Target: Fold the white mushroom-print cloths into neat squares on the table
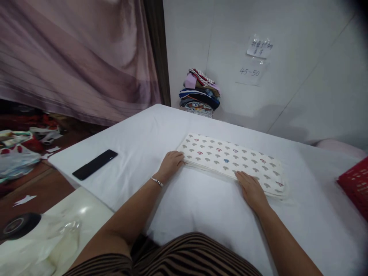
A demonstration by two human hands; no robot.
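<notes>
A folded white cloth (222,155) printed with grey, red and blue mushroom shapes lies flat as a long strip on the white-covered table (201,203). My left hand (171,163) touches its left end, fingers on the near corner, thumb side hidden; a bracelet is on that wrist. My right hand (250,188) rests at the near edge, right of the middle, with its fingertips on top of the cloth. Whether either hand pinches the layers cannot be seen clearly.
A black phone (95,165) lies at the table's left. Behind the far edge stands a pile of folded clothes (199,94). A red box (356,184) is at the right edge. Pink curtain (86,53) hangs at left; plastic bags (18,161) lie beyond the table.
</notes>
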